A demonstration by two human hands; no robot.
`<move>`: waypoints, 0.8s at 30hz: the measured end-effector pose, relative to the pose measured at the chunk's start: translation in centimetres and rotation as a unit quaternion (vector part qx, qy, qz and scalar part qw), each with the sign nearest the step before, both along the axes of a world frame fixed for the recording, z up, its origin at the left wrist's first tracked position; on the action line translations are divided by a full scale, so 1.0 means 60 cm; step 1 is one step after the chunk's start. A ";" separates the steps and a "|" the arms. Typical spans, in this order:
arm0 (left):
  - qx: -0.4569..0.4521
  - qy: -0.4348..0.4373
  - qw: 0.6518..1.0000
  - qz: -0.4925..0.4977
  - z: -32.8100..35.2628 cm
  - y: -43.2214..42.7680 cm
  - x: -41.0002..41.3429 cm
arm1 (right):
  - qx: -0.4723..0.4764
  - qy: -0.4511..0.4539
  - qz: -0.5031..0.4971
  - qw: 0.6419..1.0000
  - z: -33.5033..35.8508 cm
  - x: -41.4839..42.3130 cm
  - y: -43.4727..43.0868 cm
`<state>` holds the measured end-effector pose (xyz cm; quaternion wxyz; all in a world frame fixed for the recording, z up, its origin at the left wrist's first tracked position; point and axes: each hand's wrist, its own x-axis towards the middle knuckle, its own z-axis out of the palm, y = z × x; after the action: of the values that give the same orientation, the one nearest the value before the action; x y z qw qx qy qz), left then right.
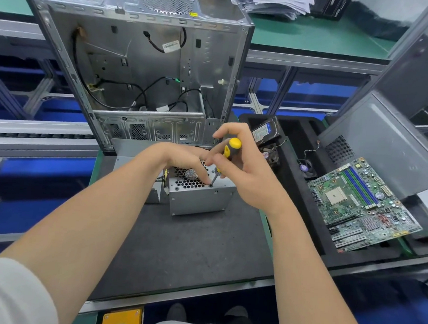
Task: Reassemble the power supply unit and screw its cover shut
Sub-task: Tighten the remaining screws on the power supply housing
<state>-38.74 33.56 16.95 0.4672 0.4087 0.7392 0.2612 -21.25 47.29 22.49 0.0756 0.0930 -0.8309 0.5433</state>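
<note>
The grey metal power supply unit point(200, 198) sits on a dark mat point(177, 247), its honeycomb fan grille facing up. My right hand point(242, 168) grips a screwdriver with a yellow and black handle point(230, 147); its tip stands on a screw point(211, 185) at the top near corner of the cover. My left hand point(183, 162) lies over the grille with its fingers stretched out, fingertips touching the cover right beside the screw. Yellow and black wires come out of the unit's left side.
An empty silver computer case point(138, 64) stands open just behind the unit. To the right, a black foam tray point(293, 191) holds a green motherboard point(363, 203), a hard drive point(265, 131) and a small fan. A grey case panel point(379, 147) leans at far right.
</note>
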 end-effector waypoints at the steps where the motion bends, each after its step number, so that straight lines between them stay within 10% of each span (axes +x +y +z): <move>1: 0.002 0.005 1.000 0.002 -0.004 -0.001 -0.003 | -0.010 -0.012 0.023 1.000 -0.001 0.003 0.006; 12: 0.000 -0.029 0.999 0.018 0.013 -0.003 0.005 | 0.124 0.042 -0.246 0.960 -0.007 -0.021 -0.018; 19: 0.013 -0.036 0.999 0.015 0.015 -0.002 0.012 | -0.062 0.052 -0.041 0.996 0.004 -0.007 -0.009; 24: 0.010 -0.017 1.000 -0.001 0.016 -0.002 0.010 | -0.016 -0.005 0.007 1.000 0.000 -0.003 0.006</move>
<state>-38.16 33.44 17.90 0.4756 0.4094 0.7284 0.2750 -21.42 47.65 22.48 0.0694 0.0949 -0.8217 0.5577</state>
